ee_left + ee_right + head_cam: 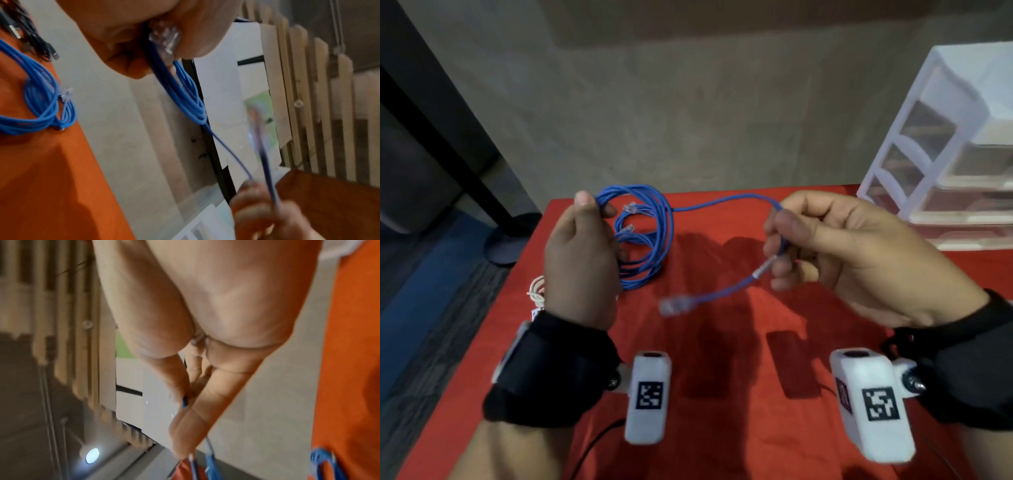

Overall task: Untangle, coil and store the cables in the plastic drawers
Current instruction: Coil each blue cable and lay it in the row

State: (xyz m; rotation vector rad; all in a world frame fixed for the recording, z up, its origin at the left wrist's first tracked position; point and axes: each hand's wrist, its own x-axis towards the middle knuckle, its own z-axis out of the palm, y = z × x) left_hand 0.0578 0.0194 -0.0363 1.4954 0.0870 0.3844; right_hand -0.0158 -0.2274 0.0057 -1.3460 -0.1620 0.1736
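The left hand grips a coil of blue cable above the left part of the red table, fingers curled round the loops. A single strand runs right from the coil to the right hand, whose fingers pinch it. The clear-plug free end hangs below that hand, blurred. The white plastic drawers stand at the far right. A small pale cable lies at the table's left edge.

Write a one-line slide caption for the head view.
Left hand holds the blue cable coil; right hand pinches its free end.
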